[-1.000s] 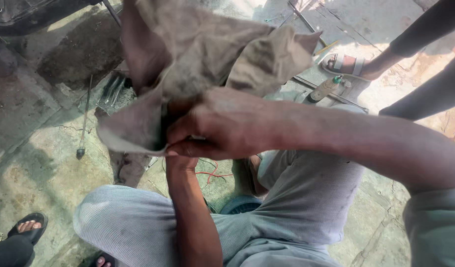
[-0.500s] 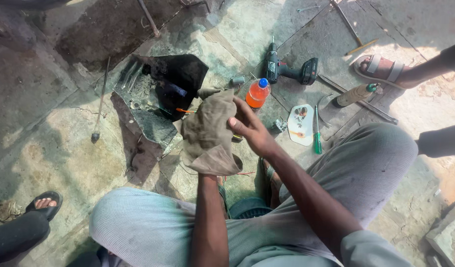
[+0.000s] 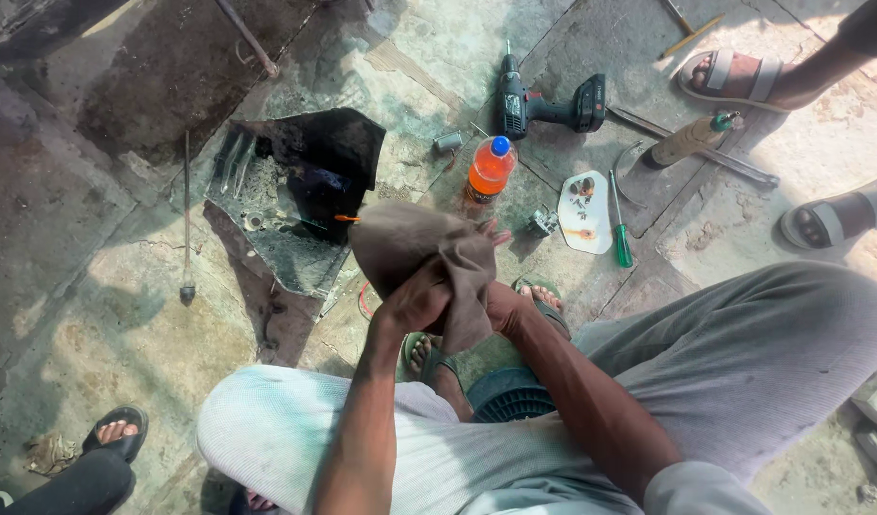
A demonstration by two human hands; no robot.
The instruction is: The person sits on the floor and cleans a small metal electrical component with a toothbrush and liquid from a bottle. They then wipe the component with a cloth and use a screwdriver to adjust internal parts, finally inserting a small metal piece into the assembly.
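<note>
Head view: left hand [image 3: 415,303] and right hand [image 3: 500,307], arms outstretched, each close their grip on a brown rag [image 3: 419,250].

One head view, looking steeply down

My only camera sits on the head and faces down past the knees [image 3: 295,429] to the floor [image 3: 67,315], close enough that both forearms fill the lower frame. The hands meet near the centre; tools lie farther off toward the top. No second view overlaps it.
</note>
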